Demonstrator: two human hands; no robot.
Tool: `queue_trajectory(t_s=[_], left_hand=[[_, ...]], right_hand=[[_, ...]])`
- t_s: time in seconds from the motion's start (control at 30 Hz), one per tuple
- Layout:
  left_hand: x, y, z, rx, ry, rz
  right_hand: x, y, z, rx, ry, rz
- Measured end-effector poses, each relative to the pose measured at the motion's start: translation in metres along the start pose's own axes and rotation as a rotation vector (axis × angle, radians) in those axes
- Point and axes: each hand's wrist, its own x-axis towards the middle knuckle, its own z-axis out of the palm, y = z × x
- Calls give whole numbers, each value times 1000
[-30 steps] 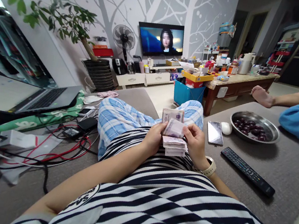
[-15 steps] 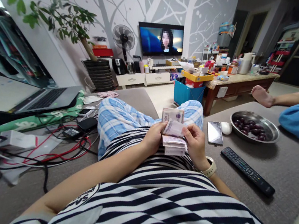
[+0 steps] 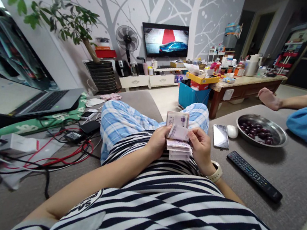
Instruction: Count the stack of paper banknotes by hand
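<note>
Several pale purple banknotes (image 3: 179,133) are fanned out over my lap, some standing up and others folded down toward my belly. My left hand (image 3: 157,141) is closed on their left edge, thumb on top. At the right edge, my right hand (image 3: 200,145) pinches a note between thumb and fingers; a light watch band (image 3: 216,173) is on that wrist. Beneath the notes are my striped shirt (image 3: 173,205) and blue checked trousers (image 3: 128,120). The fingers behind the notes are partly hidden.
On the sofa at right lie a phone (image 3: 221,136), a white mouse (image 3: 231,131), a remote control (image 3: 254,175) and a steel bowl (image 3: 281,142) of dark red fruit. Another person's bare foot (image 3: 269,99) rests beyond. At left are a laptop (image 3: 45,102) and tangled cables (image 3: 75,153).
Both hands and the banknotes stay almost in place, with only a slight shift of the notes at the right hand. The television picture has switched from a face to a blue car.
</note>
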Motion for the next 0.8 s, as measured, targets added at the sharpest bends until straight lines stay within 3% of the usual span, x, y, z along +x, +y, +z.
queue_trajectory(t_s=[0.33,0.8], left_hand=[[5,-6,-3,-43,22,-15],[-3,2,4,-78,5,-31]], right_hand=[[0,3,-3,-30,-2,-21],[-1,1,-1,27,-50,-21]])
